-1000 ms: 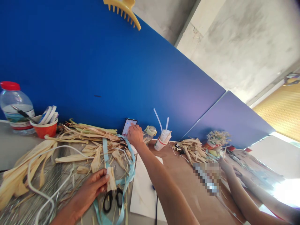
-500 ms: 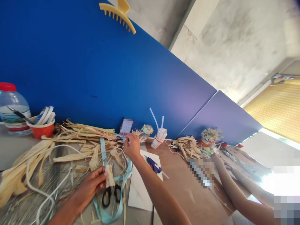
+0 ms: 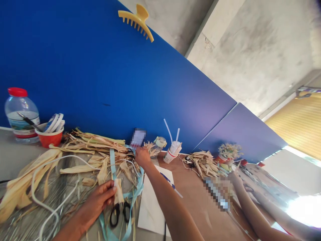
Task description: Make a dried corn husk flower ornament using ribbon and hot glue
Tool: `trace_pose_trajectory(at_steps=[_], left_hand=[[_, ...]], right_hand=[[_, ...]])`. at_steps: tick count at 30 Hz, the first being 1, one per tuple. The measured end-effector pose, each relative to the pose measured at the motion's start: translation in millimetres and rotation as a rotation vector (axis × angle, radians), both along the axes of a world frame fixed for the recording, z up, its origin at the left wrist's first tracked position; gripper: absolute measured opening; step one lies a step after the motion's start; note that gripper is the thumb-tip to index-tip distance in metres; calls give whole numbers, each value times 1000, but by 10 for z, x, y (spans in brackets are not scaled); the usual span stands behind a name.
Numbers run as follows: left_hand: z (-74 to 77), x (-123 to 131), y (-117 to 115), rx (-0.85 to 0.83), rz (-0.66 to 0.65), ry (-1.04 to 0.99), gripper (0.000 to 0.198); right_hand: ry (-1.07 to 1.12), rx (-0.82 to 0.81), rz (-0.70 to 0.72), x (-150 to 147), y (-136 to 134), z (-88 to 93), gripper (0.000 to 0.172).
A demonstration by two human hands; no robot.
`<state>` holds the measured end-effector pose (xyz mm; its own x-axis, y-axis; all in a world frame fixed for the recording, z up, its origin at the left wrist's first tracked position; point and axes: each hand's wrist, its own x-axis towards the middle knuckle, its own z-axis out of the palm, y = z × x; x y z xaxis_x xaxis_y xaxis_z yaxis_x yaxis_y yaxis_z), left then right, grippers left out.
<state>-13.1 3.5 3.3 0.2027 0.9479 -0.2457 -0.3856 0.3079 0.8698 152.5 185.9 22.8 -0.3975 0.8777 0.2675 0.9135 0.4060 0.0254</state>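
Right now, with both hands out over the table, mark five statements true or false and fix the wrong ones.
1. The left hand holds a husk piece. True.
2. The scissors are in the right hand. False: the scissors' black handles show below the husk piece; the right hand is by the phone.
3. A red-capped bottle stands beside a red cup. True.
4. The phone lies flat on the white sheet. False: it leans against the blue partition.
5. Two pale sticks poke out of a white cup. True.

Phone (image 3: 137, 138) pixelated, unreadable; blades of scissors (image 3: 115, 216) hidden behind husk strip (image 3: 118, 190); right hand (image 3: 142, 156): fingertips hidden.
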Motion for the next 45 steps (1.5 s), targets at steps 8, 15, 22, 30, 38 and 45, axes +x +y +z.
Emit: trace_pose_trajectory(at_steps=[8, 15, 22, 30, 38, 45], left_hand=[[-14, 0, 4, -43, -2, -77, 37], [-13, -5, -5, -19, 2, -67, 38], [7, -6, -4, -17, 36, -100, 36], [14, 12, -4, 30, -50, -141, 24], [120, 81, -66, 47, -202, -83, 30], [63, 84, -65, 59, -197, -34, 25]], right_hand=[[147, 217, -12, 11, 58, 364, 34], [255, 187, 53, 69, -112, 421, 40], [517, 4, -42, 62, -397, 235, 31], [1577, -876, -108, 13, -1590, 182, 32], [1829, -1180, -85, -85, -1948, 88, 38], [2004, -1091, -77, -116, -1935, -19, 25]])
